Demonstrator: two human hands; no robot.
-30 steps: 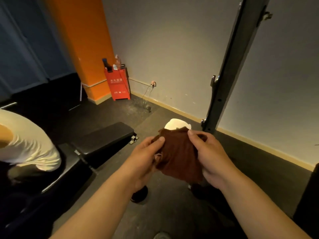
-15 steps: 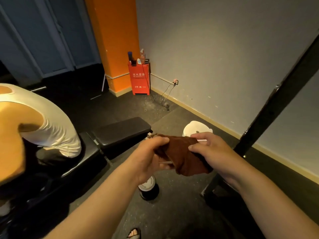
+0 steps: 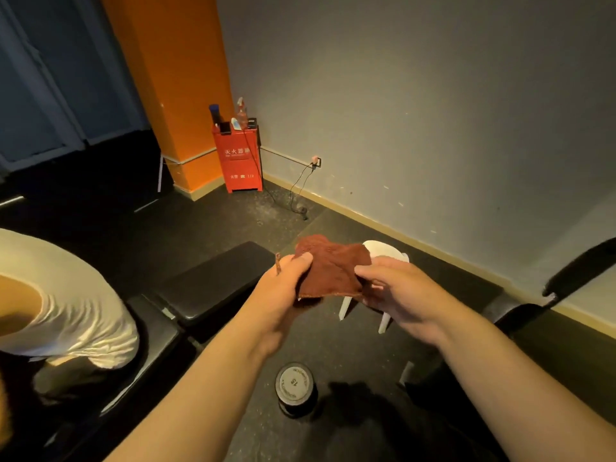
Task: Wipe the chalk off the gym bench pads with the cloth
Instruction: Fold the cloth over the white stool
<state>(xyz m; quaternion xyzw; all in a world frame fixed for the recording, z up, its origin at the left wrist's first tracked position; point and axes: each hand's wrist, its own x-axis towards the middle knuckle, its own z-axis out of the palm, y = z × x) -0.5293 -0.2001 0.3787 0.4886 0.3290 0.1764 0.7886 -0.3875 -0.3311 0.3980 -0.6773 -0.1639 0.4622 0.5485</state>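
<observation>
Stretching the cloth point(image 3: 330, 268) out at mid-frame, pinching its left edge under the thumb of the left hand point(image 3: 283, 291) and its right edge between thumb and curled fingers of the right hand point(image 3: 396, 291). Readying it, apparently, not yet wiping. Needing next to lower it leftward onto the bench pad point(image 3: 213, 281), left of centre, avoiding the person point(image 3: 70, 311) at far left.

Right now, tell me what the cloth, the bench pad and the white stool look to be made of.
The cloth looks like terry or microfibre fabric, rust-brown, matt; fuzzy nap, soft folds. The bench pad is likely vinyl or leatherette, black, with a slight sheen; smooth, light glints along its edge. The white stool is probably moulded plastic, smooth; thin tapered legs, uniform colour.
</observation>
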